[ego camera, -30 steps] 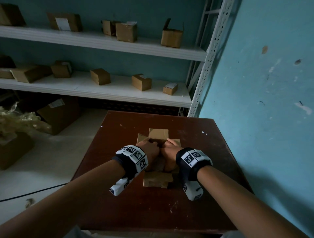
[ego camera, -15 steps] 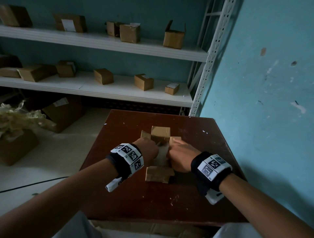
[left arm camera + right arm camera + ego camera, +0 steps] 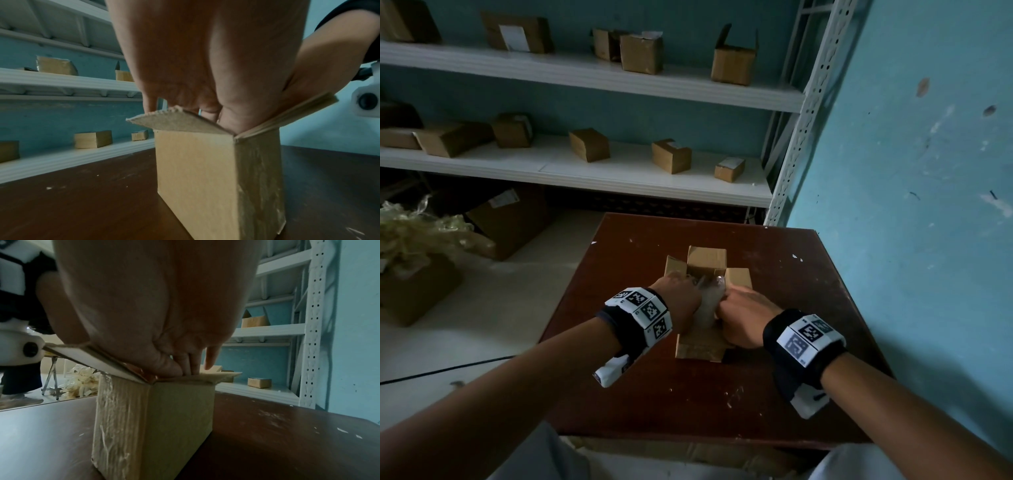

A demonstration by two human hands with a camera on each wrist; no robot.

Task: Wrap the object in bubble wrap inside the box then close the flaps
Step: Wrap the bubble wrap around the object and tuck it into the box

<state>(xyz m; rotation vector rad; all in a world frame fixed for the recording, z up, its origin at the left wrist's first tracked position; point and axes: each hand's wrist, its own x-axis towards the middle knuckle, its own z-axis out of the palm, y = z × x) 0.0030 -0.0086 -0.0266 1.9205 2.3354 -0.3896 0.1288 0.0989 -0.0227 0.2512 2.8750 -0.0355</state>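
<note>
the small brown cardboard box [image 3: 700,346] sat mid-counter [image 3: 774,394]. our left hand [image 3: 681,301] and right hand [image 3: 743,318] had drawn apart over it, fingers [image 3: 193,365] curled into pale bubble wrap [image 3: 705,308] inside; flaps still open, wrapping unfinished.

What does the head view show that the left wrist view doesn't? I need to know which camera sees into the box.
Only the head view shows the pale bubble wrap between both hands in the box opening, plus the far flap standing up. Only the left wrist view shows the box's side wall down to the table, and the left hand's fingers dipping behind a raised flap. Both show the cardboard box, left hand and shelf boxes.
</note>
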